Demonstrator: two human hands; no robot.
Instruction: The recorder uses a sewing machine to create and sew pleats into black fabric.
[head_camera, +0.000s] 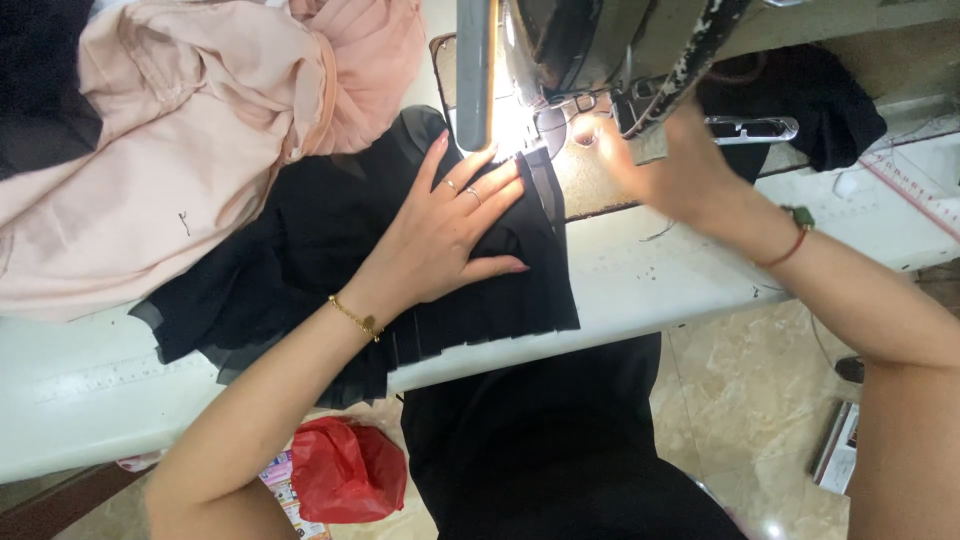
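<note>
Black pleated cloth (400, 270) lies at the middle of the frame, spread over the white table (640, 270) with its front edge hanging off the near side. Your left hand (455, 235) rests flat on it, fingers spread and extended toward the needle area, gripping nothing; judged from the pose, the open palm keeps the thin pleats flat and aligned as they run under the sewing machine (590, 50) at the top centre. Your right hand (670, 165) sits right of the machine head, just beside the metal bed plate; it is blurred and half turned away, so you cannot tell from this view whether it pinches the cloth edge or holds anything. Texture notes: the cloth is sheer and matte, with narrow straight pleats running toward you and a thinner, see-through hem at lower left. Pink fabric (190, 130) is bunched in soft folds at upper left, partly gathered, lying on the black cloth's far edge, likely pushed aside to keep it clear of the needle. A second dark cloth (830, 110) is heaped at upper right behind the machine. A lamp at the machine head throws a bright patch on the bed. Below the table edge, lower left, a crumpled red plastic bag (345, 470) sits on the marbled floor.
</note>
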